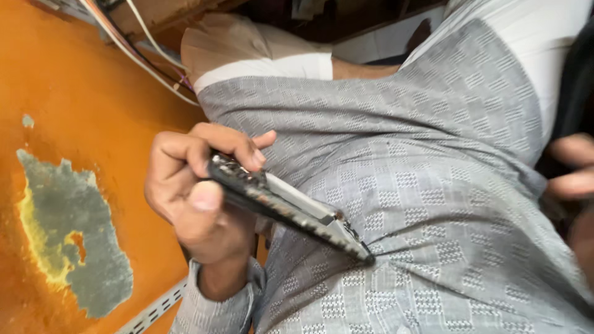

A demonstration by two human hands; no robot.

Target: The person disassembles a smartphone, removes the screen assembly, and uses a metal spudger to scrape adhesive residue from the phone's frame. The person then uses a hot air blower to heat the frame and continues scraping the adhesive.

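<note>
Orange worn floor; left hand grip closed around flat opened phone, edgewise over grey-trousered lap.

Right hand blurred, cut by frame edge, right of the phone; grip indeterminable.

Worn orange floor, thin cables lying across it.
</note>
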